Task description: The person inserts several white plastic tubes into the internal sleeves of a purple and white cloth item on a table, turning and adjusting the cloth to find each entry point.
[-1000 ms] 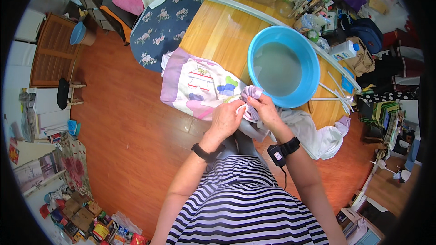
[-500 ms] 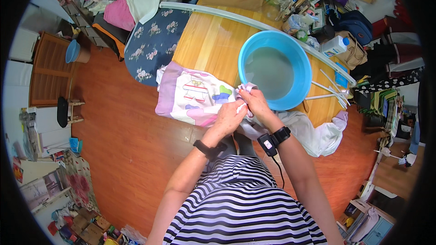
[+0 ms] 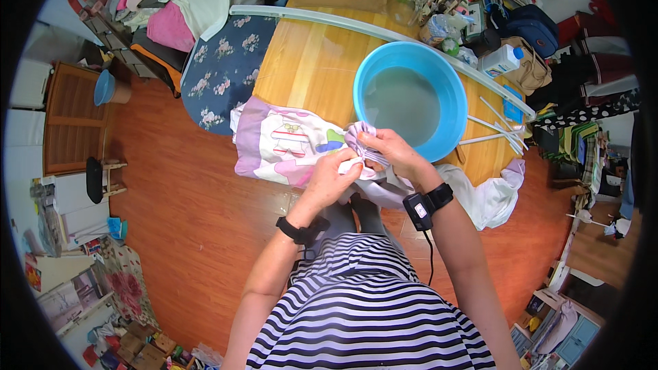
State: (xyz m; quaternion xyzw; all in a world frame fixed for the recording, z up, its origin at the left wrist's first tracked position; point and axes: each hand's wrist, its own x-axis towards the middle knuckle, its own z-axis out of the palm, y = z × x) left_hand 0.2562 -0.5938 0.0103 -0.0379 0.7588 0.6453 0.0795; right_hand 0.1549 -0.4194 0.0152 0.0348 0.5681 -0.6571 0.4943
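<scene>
A white and lilac printed cloth (image 3: pixel 291 138) hangs over the table's near edge, its right part bunched up between my hands. My left hand (image 3: pixel 334 177) is closed on a white fold of it. Just to the right, my right hand (image 3: pixel 392 152) grips the gathered lilac part with thumb and fingers. Beyond my right hand stands a blue basin (image 3: pixel 362 82) holding cloudy grey water (image 3: pixel 404 106). A white length of fabric (image 3: pixel 485 199) drapes off the table's edge to the right; whether it joins the printed cloth is hidden behind my right arm.
The wooden table (image 3: pixel 301 62) has a dark floral cover (image 3: pixel 223 85) at its left end. White sticks (image 3: pixel 490 138) and a white bottle with a blue cap (image 3: pixel 500 62) lie right of the basin. Jars and bags crowd the far right. A stool (image 3: pixel 113 179) stands far left.
My hands have drawn slightly apart, and more of the bunched lilac cloth shows between them. My right forearm has shifted a little to the right. The whole view has moved slightly.
</scene>
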